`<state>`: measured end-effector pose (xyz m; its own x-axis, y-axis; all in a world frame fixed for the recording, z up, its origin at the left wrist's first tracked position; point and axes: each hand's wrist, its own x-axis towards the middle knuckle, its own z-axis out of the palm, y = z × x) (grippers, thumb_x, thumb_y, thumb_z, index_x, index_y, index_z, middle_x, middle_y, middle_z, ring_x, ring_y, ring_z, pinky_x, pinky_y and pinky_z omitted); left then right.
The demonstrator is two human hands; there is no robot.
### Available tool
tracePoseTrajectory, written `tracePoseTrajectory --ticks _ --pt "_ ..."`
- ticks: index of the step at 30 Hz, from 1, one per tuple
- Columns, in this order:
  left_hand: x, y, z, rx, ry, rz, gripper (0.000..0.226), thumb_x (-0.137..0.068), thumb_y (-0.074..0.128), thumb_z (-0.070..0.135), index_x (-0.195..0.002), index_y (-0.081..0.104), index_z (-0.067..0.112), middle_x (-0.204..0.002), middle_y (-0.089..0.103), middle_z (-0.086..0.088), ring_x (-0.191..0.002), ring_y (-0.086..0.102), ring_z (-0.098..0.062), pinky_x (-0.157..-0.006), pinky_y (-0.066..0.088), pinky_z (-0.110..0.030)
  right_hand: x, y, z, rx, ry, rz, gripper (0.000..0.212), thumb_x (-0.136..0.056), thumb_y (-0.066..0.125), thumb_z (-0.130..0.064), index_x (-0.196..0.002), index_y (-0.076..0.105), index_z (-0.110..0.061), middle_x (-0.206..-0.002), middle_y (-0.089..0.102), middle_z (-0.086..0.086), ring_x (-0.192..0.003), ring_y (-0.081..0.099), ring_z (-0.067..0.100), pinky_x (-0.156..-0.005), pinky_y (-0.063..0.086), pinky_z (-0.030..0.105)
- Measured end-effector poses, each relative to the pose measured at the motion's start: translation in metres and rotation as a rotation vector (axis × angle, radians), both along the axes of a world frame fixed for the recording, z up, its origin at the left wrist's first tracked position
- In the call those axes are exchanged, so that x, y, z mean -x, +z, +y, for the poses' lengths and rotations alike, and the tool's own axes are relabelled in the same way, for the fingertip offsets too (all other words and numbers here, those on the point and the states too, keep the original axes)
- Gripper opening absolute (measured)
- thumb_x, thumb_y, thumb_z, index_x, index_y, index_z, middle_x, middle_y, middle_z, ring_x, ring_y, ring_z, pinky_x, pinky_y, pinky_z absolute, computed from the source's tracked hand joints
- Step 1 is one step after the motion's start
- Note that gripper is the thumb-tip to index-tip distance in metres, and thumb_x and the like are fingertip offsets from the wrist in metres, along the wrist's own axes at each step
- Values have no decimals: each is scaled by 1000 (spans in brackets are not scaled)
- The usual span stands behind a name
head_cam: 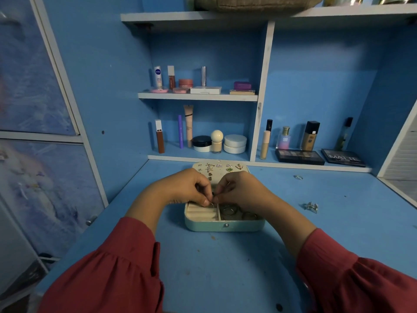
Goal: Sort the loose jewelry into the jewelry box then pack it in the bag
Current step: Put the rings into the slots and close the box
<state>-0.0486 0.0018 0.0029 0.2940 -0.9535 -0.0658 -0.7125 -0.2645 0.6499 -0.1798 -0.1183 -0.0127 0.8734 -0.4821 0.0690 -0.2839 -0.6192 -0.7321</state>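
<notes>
Over the open box [224, 224], in the head view, we see both hands meeting. The left hand [187, 188] and right hand [239, 192] each have fingers curled in a tight grip, pinching between them a small thin ring [211, 203] just above the box's left compartment. That compartment, right under the grip, holds soft cream rolls [200, 212] shaped as ridges with slots between; the one beside it, under the right hand, holds several metal rings [230, 211]. Beyond the grip, the padded lid [222, 169] carries pinned earrings of star and fan shapes.

To do this step well, we judge the ring should be pressed edge-first into a slot between rolls, one hand parting the padding while the other seats it, gently, since the band looks thin and slippery.

Well to the right of the grip, on the matte blue counter [225, 267], lie a loose ring [297, 177] and a glinting cluster of jewelry [312, 207], still unsorted. We cannot pick out a bag for certain.
</notes>
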Motion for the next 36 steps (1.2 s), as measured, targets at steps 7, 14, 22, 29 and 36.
tracePoseTrajectory --ticks 7,14,22,29,36 --pt "-6 1 6 70 44 49 17 -76 77 7 -78 75 23 -75 64 13 -70 59 7 -72 47 -12 2 -1 0 11 13 8 13 -76 78 -26 -78 66 -23 -79 70 -4 -73 65 11 -74 56 28" --pt "-2 -2 3 26 10 15 19 -74 78 5 -72 71 22 -76 65 6 -69 57 3 -71 47 -14 -2 -2 4 22 -52 13 18 -74 78 -26 -76 60 -26 -82 70 -4 -71 64 13 -70 55 30" --pt "1 -2 1 32 20 -33 17 -77 74 3 -75 72 20 -82 64 3 -73 56 -4 -73 49 -23 -10 -1 16 113 -170 31 17 -76 74 -30 -73 58 -27 -81 62 -5 -71 58 13 -72 56 33" --pt "0 -1 2 50 23 -6 15 -75 78 8 -75 74 22 -79 67 7 -75 60 -2 -71 49 -15 -1 2 2 69 -109 13 12 -79 72 -24 -73 63 -28 -81 66 -7 -73 61 11 -62 49 21" --pt "22 5 -17 289 137 69 5 -83 72 18 -86 74 22 -84 72 3 -74 64 -7 -69 52 -30 23 14 -73 -41 -358 -224 6 -84 68 -17 -82 72 -13 -83 71 0 -69 58 9 -58 43 20"
